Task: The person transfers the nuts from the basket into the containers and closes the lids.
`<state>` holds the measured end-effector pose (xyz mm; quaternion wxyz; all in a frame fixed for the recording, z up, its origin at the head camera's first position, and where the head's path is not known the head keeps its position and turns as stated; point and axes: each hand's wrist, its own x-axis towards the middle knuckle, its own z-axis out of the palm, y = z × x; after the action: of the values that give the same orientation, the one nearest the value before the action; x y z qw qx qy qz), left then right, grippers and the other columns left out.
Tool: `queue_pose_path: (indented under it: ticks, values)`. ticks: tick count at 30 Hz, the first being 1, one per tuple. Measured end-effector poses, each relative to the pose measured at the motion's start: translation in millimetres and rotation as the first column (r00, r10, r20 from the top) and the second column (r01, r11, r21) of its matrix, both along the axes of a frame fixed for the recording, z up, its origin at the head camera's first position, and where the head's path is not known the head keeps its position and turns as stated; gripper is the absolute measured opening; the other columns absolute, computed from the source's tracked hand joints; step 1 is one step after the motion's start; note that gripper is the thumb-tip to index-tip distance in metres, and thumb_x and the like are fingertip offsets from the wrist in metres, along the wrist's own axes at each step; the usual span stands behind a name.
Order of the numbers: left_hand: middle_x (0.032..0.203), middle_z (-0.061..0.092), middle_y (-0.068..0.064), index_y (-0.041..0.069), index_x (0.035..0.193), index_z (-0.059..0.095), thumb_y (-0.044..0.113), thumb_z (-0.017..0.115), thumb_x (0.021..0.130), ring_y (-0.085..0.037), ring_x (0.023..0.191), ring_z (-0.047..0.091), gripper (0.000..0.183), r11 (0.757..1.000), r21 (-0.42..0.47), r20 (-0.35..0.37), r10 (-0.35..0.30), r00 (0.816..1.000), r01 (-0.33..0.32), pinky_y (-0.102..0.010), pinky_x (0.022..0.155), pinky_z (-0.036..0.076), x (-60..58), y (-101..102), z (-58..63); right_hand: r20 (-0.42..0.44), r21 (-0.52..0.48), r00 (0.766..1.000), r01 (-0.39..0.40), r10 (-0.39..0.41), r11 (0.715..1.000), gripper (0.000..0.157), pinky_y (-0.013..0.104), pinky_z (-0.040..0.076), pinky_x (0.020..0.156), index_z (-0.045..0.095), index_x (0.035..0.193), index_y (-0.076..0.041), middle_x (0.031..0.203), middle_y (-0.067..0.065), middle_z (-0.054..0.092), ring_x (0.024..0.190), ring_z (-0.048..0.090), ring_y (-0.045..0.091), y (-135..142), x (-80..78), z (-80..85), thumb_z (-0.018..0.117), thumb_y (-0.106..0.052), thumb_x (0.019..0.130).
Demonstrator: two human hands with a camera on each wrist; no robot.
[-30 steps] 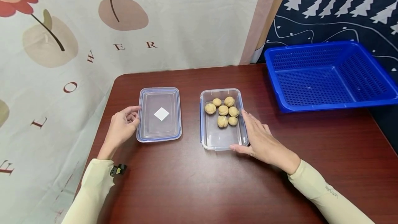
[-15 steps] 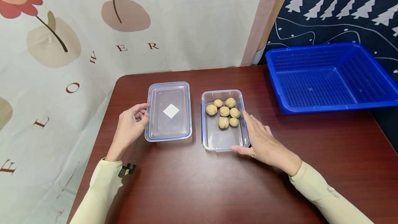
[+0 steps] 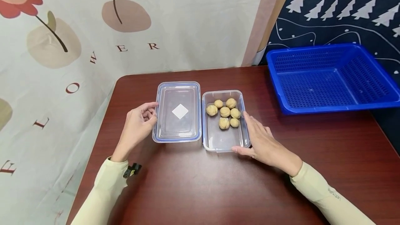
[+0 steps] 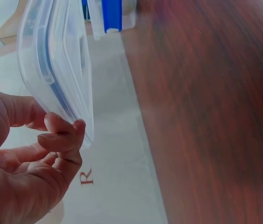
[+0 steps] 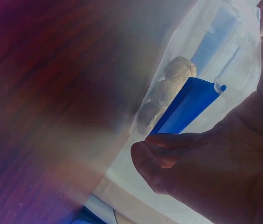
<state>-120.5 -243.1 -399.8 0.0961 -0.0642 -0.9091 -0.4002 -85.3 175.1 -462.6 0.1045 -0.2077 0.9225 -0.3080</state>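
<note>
My left hand [image 3: 137, 124] pinches the left edge of a clear plastic lid [image 3: 167, 124] with a blue seal line and a white diamond sticker. In the left wrist view the lid [image 4: 68, 65] is raised above the table, thumb and fingers gripping its rim. Right beside it stands a clear food container [image 3: 215, 140], holding several walnuts [image 3: 225, 112] mostly toward its far half. My right hand [image 3: 267, 143] lies along the container's right side, fingers straight and thumb at the near right corner. A blue latch [image 5: 185, 105] hangs down near those fingertips in the right wrist view.
A blue plastic basket [image 3: 312, 108] stands at the back right of the brown wooden table [image 3: 200, 190]. Behind the table hangs a pale printed cloth [image 3: 193, 27]; a dark cloth with white trees [image 3: 328, 6] is at the right.
My left hand has lifted the lid and carried it to the right, from apart to close beside the container. My right hand has stayed on the container, which has not visibly moved.
</note>
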Motion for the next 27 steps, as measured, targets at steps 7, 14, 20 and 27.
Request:
queue_pose_path:
  ticks: [7, 14, 20, 27]
  values:
    - [0.083, 0.063, -0.008, -0.005, 0.126, 0.076, -0.007, 0.059, 0.096, -0.015, 0.069, 0.057, 0.035, 1.000, 0.018, 0.005, -0.026, 1.000, 0.026, -0.016, 0.060, 0.041, -2.7, 16.5, 3.9, 0.020, -0.005, 1.000, -0.001, 0.001, 1.000, 0.127, 0.080, 0.019, 0.118, -0.002, 0.175, -0.007, 0.180, 0.019, 0.012, 0.162, 0.019, 0.045, -0.3, -1.9, 1.4, 0.068, -0.076, 0.095]
    - [0.081, 0.063, -0.006, -0.003, 0.126, 0.077, -0.006, 0.059, 0.094, -0.015, 0.068, 0.056, 0.036, 0.998, 0.042, 0.014, -0.054, 0.998, 0.053, -0.017, 0.060, 0.040, -4.9, 36.1, 2.2, 0.006, -0.044, 0.999, -0.034, 0.034, 0.998, 0.124, 0.075, 0.022, 0.120, -0.004, 0.175, -0.006, 0.180, 0.020, 0.010, 0.160, 0.022, 0.046, 1.3, -3.0, -0.1, 0.071, -0.068, 0.098]
    - [0.080, 0.063, -0.004, -0.003, 0.125, 0.077, -0.005, 0.060, 0.093, -0.015, 0.068, 0.056, 0.036, 0.996, 0.054, 0.009, -0.065, 0.998, 0.065, -0.017, 0.060, 0.040, -3.5, 49.3, 1.5, -0.002, -0.090, 0.998, -0.065, 0.065, 0.994, 0.119, 0.066, 0.022, 0.125, -0.002, 0.175, -0.007, 0.180, 0.020, 0.011, 0.162, 0.019, 0.042, 7.7, -4.8, 0.2, 0.072, -0.062, 0.101]
    - [0.079, 0.062, -0.003, -0.005, 0.126, 0.076, -0.007, 0.060, 0.091, -0.014, 0.069, 0.058, 0.039, 0.991, 0.099, 0.001, -0.088, 0.996, 0.087, -0.017, 0.061, 0.042, -1.2, 68.6, -6.1, -0.144, -0.112, 0.989, -0.040, 0.023, 0.993, 0.092, 0.059, 0.037, 0.119, 0.026, 0.171, 0.000, 0.162, 0.024, 0.045, 0.148, 0.044, 0.036, 11.2, -9.2, 3.4, 0.076, -0.041, 0.105]
